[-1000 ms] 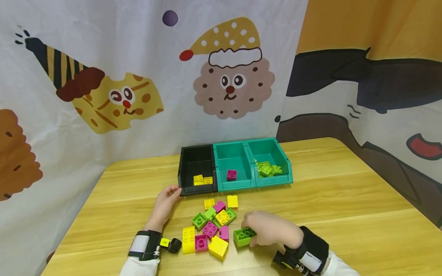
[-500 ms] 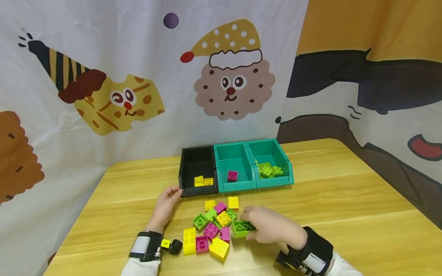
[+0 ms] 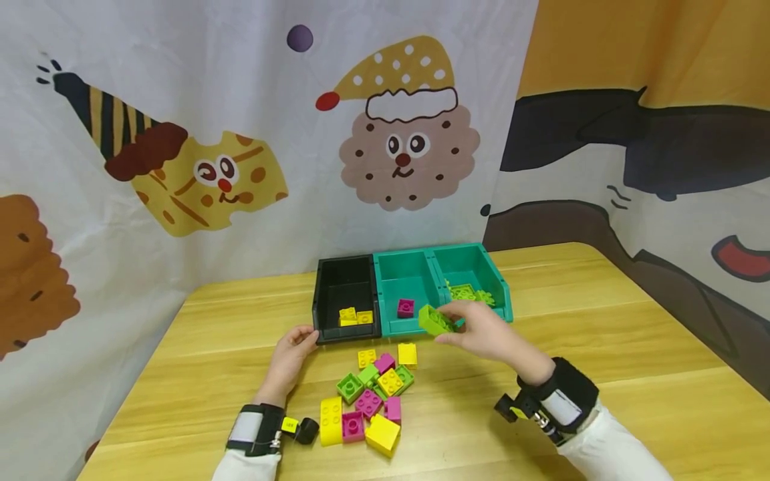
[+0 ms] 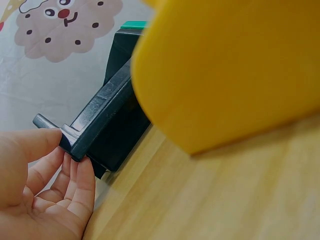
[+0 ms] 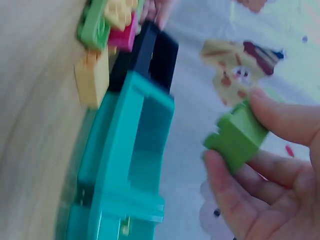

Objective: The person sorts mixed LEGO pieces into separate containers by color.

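My right hand [image 3: 484,334] pinches a green toy building block [image 3: 434,321] between thumb and fingers, in front of the two teal bins. In the right wrist view the green block [image 5: 239,136] is tilted, its studs turned toward the bins. My left hand [image 3: 287,357] grips the front left corner of the black bin [image 3: 345,333]; the left wrist view has the thumb on top of the bin's edge and fingers below. Yellow blocks [image 3: 347,314] lie in the black bin, a magenta block [image 3: 406,308] in the middle teal bin [image 3: 400,264], green blocks [image 3: 463,292] in the right teal bin [image 3: 460,260].
A loose group of yellow, magenta and green blocks lies on the wooden table [image 3: 204,374] between my hands, including a long yellow block [image 3: 331,421] and a magenta block [image 3: 368,403]. A printed curtain [image 3: 252,53] hangs behind the table.
My right hand has lifted the green block from beside the loose blocks and carried it up and forward to the front of the teal bins. The left hand has stayed at the black bin.
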### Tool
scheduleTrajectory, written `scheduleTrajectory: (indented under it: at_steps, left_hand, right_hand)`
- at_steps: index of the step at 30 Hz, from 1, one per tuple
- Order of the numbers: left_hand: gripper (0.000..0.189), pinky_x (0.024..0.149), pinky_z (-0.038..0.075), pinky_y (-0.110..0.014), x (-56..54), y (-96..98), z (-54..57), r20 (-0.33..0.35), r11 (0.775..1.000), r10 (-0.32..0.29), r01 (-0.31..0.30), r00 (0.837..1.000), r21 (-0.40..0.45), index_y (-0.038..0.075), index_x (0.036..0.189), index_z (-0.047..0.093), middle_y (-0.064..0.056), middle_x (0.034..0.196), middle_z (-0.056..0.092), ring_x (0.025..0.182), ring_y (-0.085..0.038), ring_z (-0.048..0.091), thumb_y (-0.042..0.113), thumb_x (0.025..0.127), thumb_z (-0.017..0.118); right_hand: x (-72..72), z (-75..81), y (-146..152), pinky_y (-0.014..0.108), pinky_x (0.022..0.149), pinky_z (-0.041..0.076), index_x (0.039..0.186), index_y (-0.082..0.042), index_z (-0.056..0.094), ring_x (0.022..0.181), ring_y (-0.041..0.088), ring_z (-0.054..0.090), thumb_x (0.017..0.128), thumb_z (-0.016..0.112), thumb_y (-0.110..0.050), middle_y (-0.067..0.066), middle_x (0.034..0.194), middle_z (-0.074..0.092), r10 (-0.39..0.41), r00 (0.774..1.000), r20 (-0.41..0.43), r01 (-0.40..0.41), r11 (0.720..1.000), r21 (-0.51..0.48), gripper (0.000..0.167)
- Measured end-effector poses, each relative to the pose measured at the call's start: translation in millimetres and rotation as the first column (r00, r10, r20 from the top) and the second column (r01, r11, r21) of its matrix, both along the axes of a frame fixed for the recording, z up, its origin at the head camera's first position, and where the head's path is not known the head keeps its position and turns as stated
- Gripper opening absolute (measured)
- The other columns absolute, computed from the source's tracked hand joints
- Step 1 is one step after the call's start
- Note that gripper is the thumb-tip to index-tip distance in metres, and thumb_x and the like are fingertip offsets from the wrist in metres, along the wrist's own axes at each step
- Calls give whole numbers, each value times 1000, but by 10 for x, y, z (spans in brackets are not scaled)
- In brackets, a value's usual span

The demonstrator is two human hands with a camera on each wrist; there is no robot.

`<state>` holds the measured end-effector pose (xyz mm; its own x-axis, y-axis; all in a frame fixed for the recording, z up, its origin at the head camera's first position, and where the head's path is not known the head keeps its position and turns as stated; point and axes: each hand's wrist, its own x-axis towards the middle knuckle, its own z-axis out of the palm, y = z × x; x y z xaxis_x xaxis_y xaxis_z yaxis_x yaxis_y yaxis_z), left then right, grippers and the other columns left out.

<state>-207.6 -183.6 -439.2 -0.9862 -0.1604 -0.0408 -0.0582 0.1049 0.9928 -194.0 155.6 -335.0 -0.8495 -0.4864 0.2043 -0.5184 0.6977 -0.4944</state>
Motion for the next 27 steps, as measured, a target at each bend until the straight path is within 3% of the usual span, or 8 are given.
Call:
scheduleTrajectory:
  at_steps: [4, 7, 11, 16, 27]
  left_hand:
    - [26, 75, 48, -15, -4, -3, -13, -3, 1000, 3, -3, 1000, 4, -9, 112, 54, -2, 95, 57, 82, -7, 52, 11, 94, 57]
    - [25, 75, 48, -15, 1, 0, -9, -3, 1000, 8, -8, 1000, 10, -9, 111, 54, -1, 94, 57, 81, -6, 53, 10, 94, 57]
    - [23, 75, 48, -16, 4, 12, 0, 1, 1000, 9, -9, 1000, 14, -7, 109, 55, -1, 93, 56, 81, -7, 52, 10, 94, 57]
    - [23, 75, 48, -16, -18, 11, -15, 1, 1000, 11, -11, 1000, 3, -7, 109, 55, -2, 94, 56, 82, -8, 52, 10, 94, 57]
    - [23, 76, 48, -15, -13, 3, -13, 4, 1000, 1, -1, 1000, -9, -7, 110, 55, -2, 95, 57, 83, -8, 52, 10, 95, 56]
  right_hand:
    - [-239, 50, 88, 40, 80, 55, 125, 6, 56, 104, 36, 60, 86, 71, -19, 23, 117, 62, -139, 990, 16, 140, 984, -114, 49]
    - [-445, 90, 159, 46, 87, 52, 129, 7, 51, 109, 39, 57, 88, 68, -21, 26, 123, 58, -216, 976, 26, 217, 965, -143, 53]
    - [-685, 130, 260, 52, 94, 46, 134, 8, 46, 114, 42, 53, 91, 64, -21, 29, 129, 53, -277, 960, 46, 281, 955, -99, 55]
    - [-903, 141, 326, 54, 96, 43, 135, 10, 43, 118, 45, 49, 92, 61, -17, 31, 131, 50, -284, 958, 49, 284, 959, -8, 54]
    - [-1175, -29, 361, 52, 97, 43, 134, 15, 40, 120, 46, 47, 90, 55, -11, 34, 134, 44, -365, 926, 99, 351, 927, 131, 53]
